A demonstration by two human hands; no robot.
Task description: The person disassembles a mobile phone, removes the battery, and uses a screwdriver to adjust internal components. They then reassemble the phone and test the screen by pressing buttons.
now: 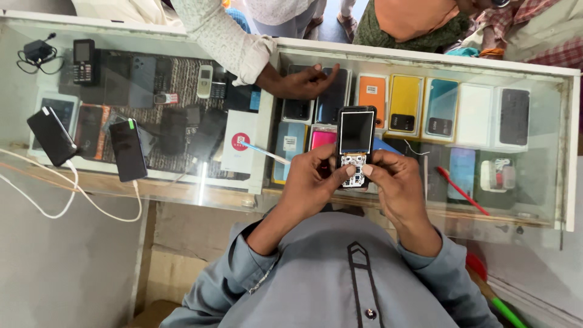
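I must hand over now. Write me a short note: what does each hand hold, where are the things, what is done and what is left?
Left hand: grips the small keypad phone on its left side.
Right hand: holds the lower right side, thumb at the exposed key area.
Phone: above the glass counter, screen dark.
Done: keypad cover appears off, white board showing.
Left: the keypad area is still open.
Another person's hand rests on the counter beyond.

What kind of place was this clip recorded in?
Most likely a small mobile phone sales and repair shop. A glass display counter holds rows of boxed phones, two phones charge on top, and both hands work on an opened keypad phone.
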